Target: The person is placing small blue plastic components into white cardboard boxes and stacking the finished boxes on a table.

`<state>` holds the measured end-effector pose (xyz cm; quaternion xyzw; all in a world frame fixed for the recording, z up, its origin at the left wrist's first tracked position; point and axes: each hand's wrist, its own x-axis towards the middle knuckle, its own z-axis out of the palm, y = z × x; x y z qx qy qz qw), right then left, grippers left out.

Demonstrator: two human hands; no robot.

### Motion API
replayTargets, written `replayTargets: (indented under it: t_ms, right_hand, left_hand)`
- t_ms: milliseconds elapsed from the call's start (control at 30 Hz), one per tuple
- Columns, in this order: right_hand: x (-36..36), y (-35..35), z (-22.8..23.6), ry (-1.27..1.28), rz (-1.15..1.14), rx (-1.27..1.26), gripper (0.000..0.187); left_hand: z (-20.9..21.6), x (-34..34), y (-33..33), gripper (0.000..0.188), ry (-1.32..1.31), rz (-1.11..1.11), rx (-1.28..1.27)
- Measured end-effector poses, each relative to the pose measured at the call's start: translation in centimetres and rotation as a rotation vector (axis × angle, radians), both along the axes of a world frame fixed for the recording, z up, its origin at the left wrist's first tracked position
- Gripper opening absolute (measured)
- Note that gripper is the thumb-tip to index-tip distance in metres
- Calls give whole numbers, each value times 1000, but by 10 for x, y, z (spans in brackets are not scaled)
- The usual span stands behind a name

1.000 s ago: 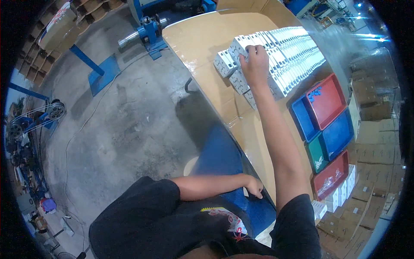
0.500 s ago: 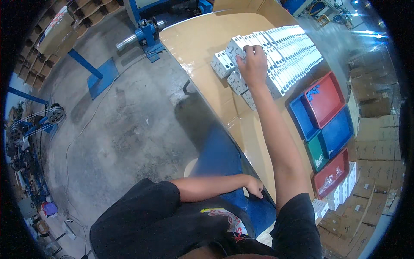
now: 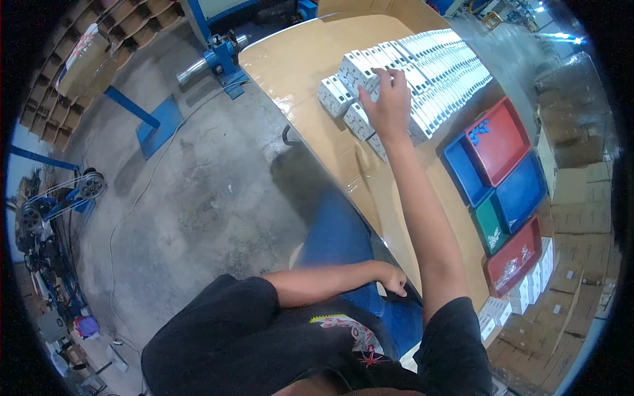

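White box-shaped modules point(image 3: 436, 79) with dark slots stand packed in long rows on the cardboard-covered table point(image 3: 290, 72). A few sit apart at the near left end, among them a small group point(image 3: 335, 96). My right hand point(image 3: 389, 105) is over this near end, thumb and fingers spread and slightly bent. Its fingertips are at the tops of the modules; whether they touch is unclear. My left hand point(image 3: 393, 281) rests by my lap at the table edge, fingers curled in. What lies inside that hand, if anything, is hidden.
Right of the rows sit a red tray with small blue parts point(image 3: 498, 142), blue trays point(image 3: 522, 195), a green tray point(image 3: 489, 228) and another red tray with clear bits point(image 3: 515, 264). More white modules point(image 3: 528, 287) stand beyond. Blue metal stands point(image 3: 158, 125) are on the floor at left.
The view has shifted slightly. My right hand's fingers look a little more spread over the same modules. My left hand stays by the lap, still curled.
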<state>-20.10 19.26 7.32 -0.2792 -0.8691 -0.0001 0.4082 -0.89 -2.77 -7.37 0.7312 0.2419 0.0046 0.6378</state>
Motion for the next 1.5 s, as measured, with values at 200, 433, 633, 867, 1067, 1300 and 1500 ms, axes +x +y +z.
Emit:
replayTargets:
  t_ms: [200,433,633,867,1067,1300,1500]
  right_hand:
    - [113,-70,-18,197,5,-102,20]
    - [329,-167,-66,289,-557,-376,14]
    - [467,-240,-88,449,-1037,-339,13]
    - [582,-300,-96,522,-1469,-158,20]
    - [687,-311,-96,394,-1672,-4,51]
    - [758,-293,-111,262,-1720,-145,76]
    - [764,-288,-117,353,-1547,-242,72]
  left_hand:
    - [-50,18,-14,51,-52,187,42]
    - [-2,-12,-13,36,-8,177,-125]
    - [12,-8,-4,31,190,8,-106]
    - [3,10,-4,42,269,10,-82]
    - [-15,7,-3,39,348,74,-165]
    - [-19,11,1,36,401,57,-201]
    - [-21,11,2,38,394,80,-252]
